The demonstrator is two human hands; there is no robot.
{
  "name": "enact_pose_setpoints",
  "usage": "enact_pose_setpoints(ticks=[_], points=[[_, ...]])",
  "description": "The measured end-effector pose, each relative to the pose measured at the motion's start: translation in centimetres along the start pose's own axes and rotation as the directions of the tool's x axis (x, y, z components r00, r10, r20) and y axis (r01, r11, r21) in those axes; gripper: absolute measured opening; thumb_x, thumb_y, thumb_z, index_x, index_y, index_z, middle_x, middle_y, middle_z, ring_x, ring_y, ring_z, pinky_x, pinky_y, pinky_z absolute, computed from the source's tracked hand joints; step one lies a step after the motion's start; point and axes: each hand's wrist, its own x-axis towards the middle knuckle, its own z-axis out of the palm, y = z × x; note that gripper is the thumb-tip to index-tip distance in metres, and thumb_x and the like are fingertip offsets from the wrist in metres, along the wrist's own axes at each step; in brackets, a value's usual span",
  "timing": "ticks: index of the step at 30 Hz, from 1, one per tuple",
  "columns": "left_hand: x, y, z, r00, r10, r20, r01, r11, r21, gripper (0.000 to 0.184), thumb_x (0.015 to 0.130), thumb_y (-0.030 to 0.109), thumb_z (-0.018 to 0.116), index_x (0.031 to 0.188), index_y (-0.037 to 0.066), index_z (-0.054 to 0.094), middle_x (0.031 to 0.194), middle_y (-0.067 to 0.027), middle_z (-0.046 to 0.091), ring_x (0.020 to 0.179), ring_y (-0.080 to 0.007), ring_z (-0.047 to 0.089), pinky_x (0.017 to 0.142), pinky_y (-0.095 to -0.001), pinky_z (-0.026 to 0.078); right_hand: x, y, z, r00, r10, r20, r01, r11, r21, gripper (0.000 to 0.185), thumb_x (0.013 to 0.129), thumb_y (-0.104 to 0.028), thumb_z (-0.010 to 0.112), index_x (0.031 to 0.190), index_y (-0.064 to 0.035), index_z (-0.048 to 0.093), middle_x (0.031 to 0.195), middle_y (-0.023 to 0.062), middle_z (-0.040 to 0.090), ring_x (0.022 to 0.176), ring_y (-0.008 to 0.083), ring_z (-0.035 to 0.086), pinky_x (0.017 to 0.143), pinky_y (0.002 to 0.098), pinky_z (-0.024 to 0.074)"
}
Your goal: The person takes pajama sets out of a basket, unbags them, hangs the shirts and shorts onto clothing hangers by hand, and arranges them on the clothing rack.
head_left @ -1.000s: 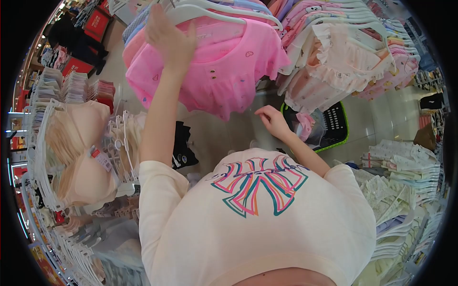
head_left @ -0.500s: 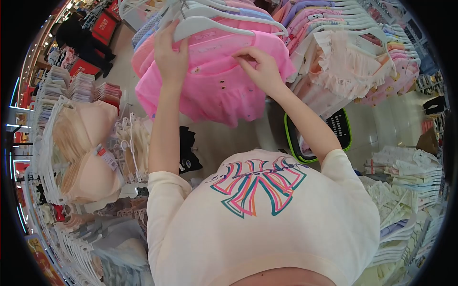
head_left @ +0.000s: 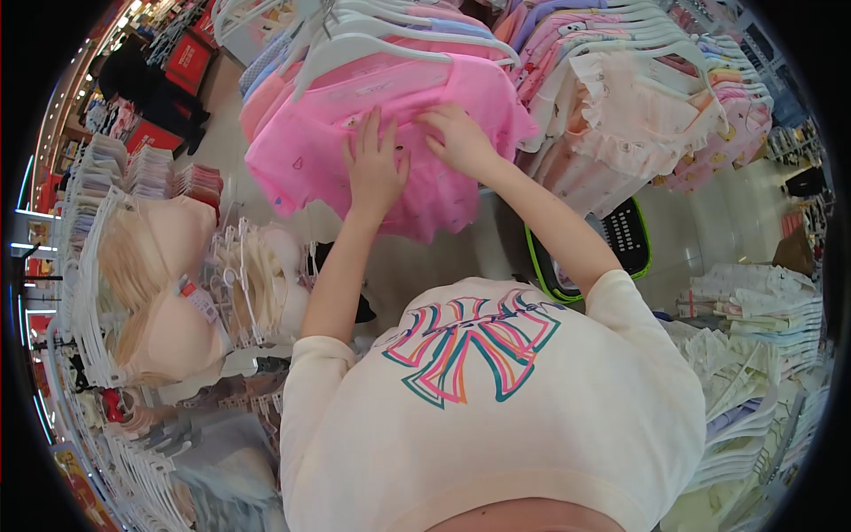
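Note:
A bright pink top with small printed motifs and buttons (head_left: 306,146) hangs on a white hanger (head_left: 363,46) at the front of a clothes rack. My left hand (head_left: 376,173) lies against its chest, fingers spread over the fabric by the button placket. Beside it, my right hand (head_left: 463,144) has its fingers bent at the neckline, seemingly pinching the cloth. The hanger is untouched by either hand.
More garments on hangers, including a pale ruffled top (head_left: 612,133), fill the rack to the right. A black basket with a green rim (head_left: 648,232) is below. Beige bras (head_left: 168,293) hang at left. A person in dark clothes (head_left: 151,89) bends at a far display.
My left hand has left the hanger and come down onto the front of the pink top. My right hand stays at the neckline, shifted slightly left and down.

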Motion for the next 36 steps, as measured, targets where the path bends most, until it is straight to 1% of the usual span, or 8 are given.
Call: enact_pose_setpoints(ticks=[5, 10, 12, 14, 17, 23, 31, 36], points=[[-2.6, 1.0, 2.3, 0.989, -0.050, 0.136, 0.047, 0.999, 0.027, 0.069, 0.074, 0.022, 0.063, 0.136, 0.011, 0.035, 0.145, -0.0153, 0.023, 0.134, -0.0301, 0.022, 0.105, -0.0537, 0.018, -4.1, -0.5, -0.3, 0.988, -0.124, -0.087, 0.125, 0.992, 0.002, 0.031, 0.068, -0.002, 0.059, 0.099, -0.0047, 0.059, 0.105, 0.0123, 0.056, 0.099, 0.0317, 0.053, 0.086, 0.0412, 0.0435], [-10.3, 2.2, 4.5, 0.968, 0.063, 0.242, -0.024, 0.986, -0.163, 0.068, 0.074, 0.019, 0.063, 0.136, 0.013, 0.035, 0.144, -0.0155, 0.025, 0.130, -0.0326, 0.030, 0.102, -0.0508, 0.027, -14.9, 3.4, 1.9, 0.891, 0.377, 0.251, -0.400, 0.915, 0.044, 0.017, 0.072, -0.006, 0.059, 0.089, -0.0053, 0.059, 0.085, 0.0109, 0.059, 0.081, 0.0289, 0.057, 0.071, 0.0369, 0.0461], [-15.9, 1.1, 7.2, 0.904, 0.012, 0.426, 0.182, 0.893, -0.411, 0.053, 0.077, 0.020, 0.062, 0.127, 0.009, 0.047, 0.130, -0.0175, 0.045, 0.115, -0.0317, 0.048, 0.093, -0.0425, 0.039, -21.0, 5.1, 2.0, 0.790, 0.513, 0.336, -0.556, 0.830, 0.040, 0.011, 0.072, -0.006, 0.062, 0.082, -0.0036, 0.060, 0.075, 0.0103, 0.059, 0.070, 0.0264, 0.058, 0.065, 0.0348, 0.0467], [-22.1, -0.2, 9.3, 0.687, -0.237, 0.687, 0.613, 0.696, -0.373, 0.038, 0.078, 0.023, 0.062, 0.111, 0.005, 0.058, 0.106, -0.0167, 0.061, 0.093, -0.0290, 0.061, 0.080, -0.0359, 0.047, -28.6, 7.0, 2.4, 0.664, 0.648, 0.374, -0.713, 0.698, 0.056, 0.009, 0.072, -0.011, 0.063, 0.078, -0.0043, 0.062, 0.071, 0.0111, 0.060, 0.068, 0.0264, 0.060, 0.064, 0.0354, 0.0475], [-31.5, -2.8, 10.1, 0.479, -0.463, 0.746, 0.795, 0.590, -0.144, 0.025, 0.077, 0.025, 0.064, 0.089, 0.003, 0.066, 0.077, -0.0137, 0.066, 0.071, -0.0242, 0.065, 0.067, -0.0348, 0.050, -38.1, 7.5, 0.2, 0.242, 0.874, 0.422, -0.910, 0.356, -0.214, 0.019, 0.075, -0.022, 0.062, 0.076, -0.0038, 0.065, 0.074, 0.0128, 0.064, 0.071, 0.0289, 0.062, 0.066, 0.0379, 0.0485], [-39.3, -5.5, 4.4, -0.081, -0.436, 0.896, 0.940, 0.266, 0.214, 0.026, 0.081, 0.026, 0.061, 0.072, 0.002, 0.064, 0.063, -0.0059, 0.061, 0.050, -0.0113, 0.057, 0.045, -0.0256, 0.044, -51.4, 9.2, -1.2, -0.040, 0.967, 0.252, -0.857, 0.096, -0.505, 0.028, 0.072, -0.034, 0.063, 0.082, -0.0075, 0.068, 0.079, 0.0130, 0.067, 0.076, 0.0257, 0.065, 0.072, 0.0355, 0.0498], [-37.7, -1.8, 5.9, -0.113, -0.434, 0.894, 0.992, 0.000, 0.126, 0.022, 0.087, 0.024, 0.058, 0.090, 0.003, 0.060, 0.070, -0.0041, 0.061, 0.053, -0.0113, 0.057, 0.046, -0.0236, 0.043, -46.9, 13.9, -0.4, -0.006, 0.971, 0.237, -0.900, 0.098, -0.424, 0.035, 0.072, -0.033, 0.060, 0.098, -0.0115, 0.068, 0.099, 0.0129, 0.065, 0.093, 0.0281, 0.062, 0.088, 0.0353, 0.0456], [-36.6, 0.8, 8.7, -0.178, -0.366, 0.913, 0.971, -0.218, 0.102, 0.025, 0.087, 0.026, 0.058, 0.101, 0.005, 0.058, 0.079, -0.0039, 0.063, 0.061, -0.0111, 0.059, 0.053, -0.0257, 0.046, -41.7, 18.6, -0.2, -0.166, 0.955, 0.244, -0.869, -0.025, -0.493, 0.048, 0.068, -0.044, 0.064, 0.114, -0.0312, 0.060, 0.143, 0.0159, 0.028, 0.132, 0.0405, 0.019, 0.107, 0.0482, 0.0201]])
